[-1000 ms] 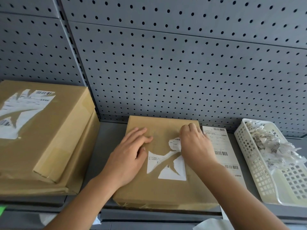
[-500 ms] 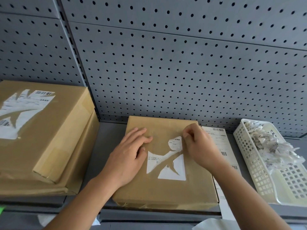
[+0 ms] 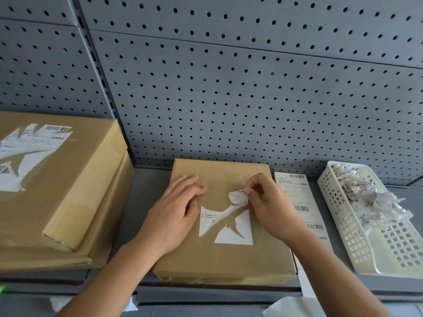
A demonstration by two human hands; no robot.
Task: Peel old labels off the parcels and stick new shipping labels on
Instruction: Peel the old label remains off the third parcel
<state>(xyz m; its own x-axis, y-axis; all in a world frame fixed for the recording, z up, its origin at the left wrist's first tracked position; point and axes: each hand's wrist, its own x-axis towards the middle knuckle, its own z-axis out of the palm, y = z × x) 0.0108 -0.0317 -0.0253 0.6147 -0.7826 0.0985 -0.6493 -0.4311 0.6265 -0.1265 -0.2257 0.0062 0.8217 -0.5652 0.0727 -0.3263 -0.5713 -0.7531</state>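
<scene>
**Centre parcel** (image 3: 219, 259): brown and flat, it is lying on the grey shelf (image 3: 146, 202) with its far edge against the pegboard (image 3: 229, 99). All places below are given from this parcel.

**Left hand** (image 3: 174, 216): you are resting it on the left half of the parcel's top. The fingers are stretched out and relaxed, pressing down on the cardboard and gripping nothing.

**Right hand** (image 3: 270, 209): you are working it over the parcel's upper right area. The thumb and fingertips are pinching the loose flap.

**Old label** (image 3: 231, 234): white and torn into ragged pieces, with brown cardboard showing through in a cross shape. It is sticking to the middle of the parcel's top, between your two hands.

**Loose flap** (image 3: 238, 197): this is the far end of that label, curling up off the parcel's surface inside your right-hand pinch.

**New shipping labels** (image 3: 299, 202): a white strip with barcodes is lying flat just right of the parcel, along its right edge.

**White basket** (image 3: 343, 236): it is sitting further right of the parcel, beyond the strip. Crumpled label scraps (image 3: 366, 197) are heaping up inside it.

**Stacked parcels** (image 3: 68, 191): these are sitting left of the centre parcel, with bare shelf showing between. The upper one is carrying a torn label (image 3: 25, 152).
</scene>
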